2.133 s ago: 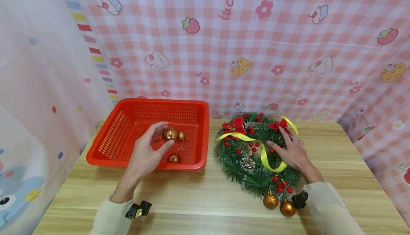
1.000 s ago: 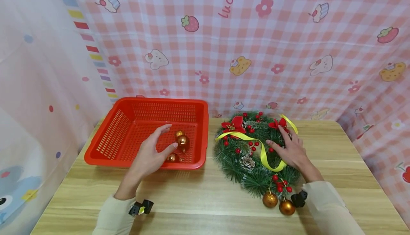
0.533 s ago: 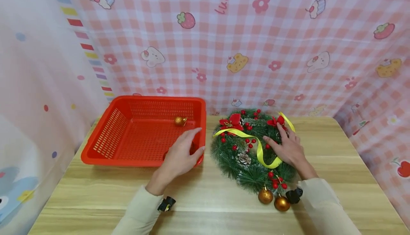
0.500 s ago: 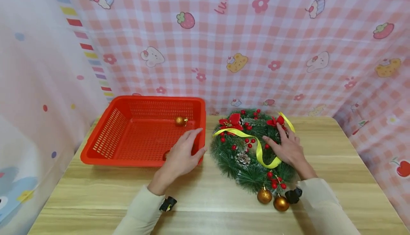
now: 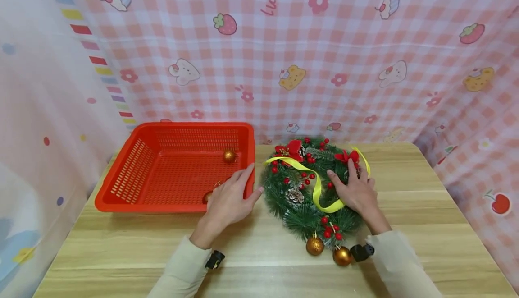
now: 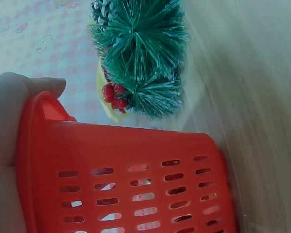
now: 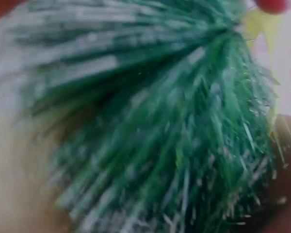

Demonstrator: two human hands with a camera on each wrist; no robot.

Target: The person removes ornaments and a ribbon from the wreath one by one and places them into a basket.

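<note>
My left hand (image 5: 231,199) grips the right rim of a red plastic basket (image 5: 194,125), thumb outside and fingers over the inner side. In the left wrist view the thumb bends over the corner of the rim, above the slotted wall (image 6: 116,145). A gold bauble (image 5: 229,156) lies in the back of the basket; another bauble (image 5: 207,197) is half hidden by the hand. My right hand (image 5: 358,193) holds the right side of a green wreath (image 5: 300,221), thumb toward its centre and fingers by a red flower (image 5: 348,156). The right wrist view is filled with blurred pine needles (image 7: 150,121).
A yellow ribbon (image 5: 318,190) runs loosely across the wreath. Two gold baubles, one glittery (image 5: 314,245) and one smooth (image 5: 342,256), hang out at its near edge onto the wooden table (image 5: 259,280). A checked cloth (image 5: 243,63) hangs close behind.
My left hand has gone from above the baubles inside the basket to its right rim. The baubles there have rolled apart. The wreath's near side has swung slightly left under my right hand.
</note>
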